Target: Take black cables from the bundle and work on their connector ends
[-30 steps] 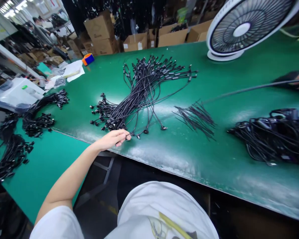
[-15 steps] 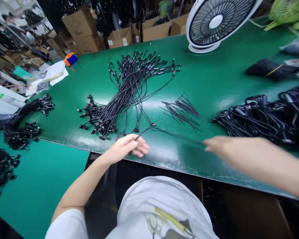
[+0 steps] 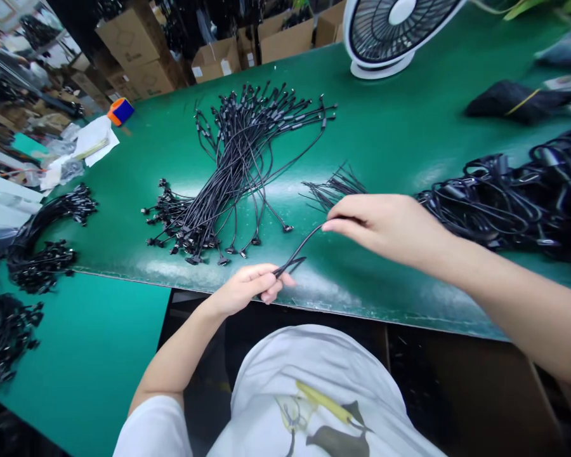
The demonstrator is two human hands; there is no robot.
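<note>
A thin black cable (image 3: 306, 240) runs between my two hands over the front of the green table. My left hand (image 3: 248, 287) is closed on it near the table edge, and a short dark end sticks out past the fingers. Higher and to the right, my right hand (image 3: 383, 221) pinches the cable between thumb and fingers. Just behind that hand lies a small heap of thin black ties (image 3: 335, 183), partly covered by it. Beyond my left hand spreads a large pile of black cables (image 3: 235, 166) with plugs at both ends.
Coiled black cables (image 3: 499, 200) lie at the right, by my right forearm. A white fan (image 3: 385, 66) stands at the back. An orange and blue tape roll (image 3: 120, 112) and papers (image 3: 96, 141) sit at the far left. More cable bundles (image 3: 42, 257) lie at the left edge.
My right hand has moved left and up from the right side, toward my left hand. The cable, earlier stretched long, now bends in a short span between them. The view has shifted slightly.
</note>
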